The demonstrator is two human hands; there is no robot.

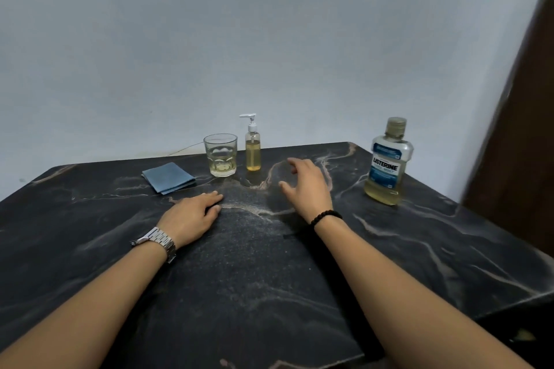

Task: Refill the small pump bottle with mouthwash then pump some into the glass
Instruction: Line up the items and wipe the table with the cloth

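A person sits at a dark marbled worktop [419,249], seen from a head-worn camera looking down along both forearms. Both hands are empty.

The left hand [192,216], with a metal watch [157,241] on its wrist, lies palm down on the worktop, fingers straight and pointing toward the far edge. The right hand [308,186], with a dark bead bracelet [325,217] at the wrist, hovers just above the surface with fingers loosely spread and slightly curled; its grip is open and holds nothing.

The small pump bottle [253,147] stands upright near the far edge, its long axis vertical, white pump head on top with the nozzle pointing left toward the glass [221,156] just beside it. The bottle looks roughly two-thirds full of yellowish liquid, and the glass already holds a shallow layer of the same colour.

The relation that matters: the pump bottle lies ahead of the right hand and slightly to its left, with the fingertips already reaching toward it. The right hand is nearer than the left, which lies further back.

The Listerine mouthwash bottle [388,165] stands upright and capped, well apart to the right of the right hand. A folded blue cloth [168,178] lies left of the glass.

Judging by the levels, the task may be at or near its end.
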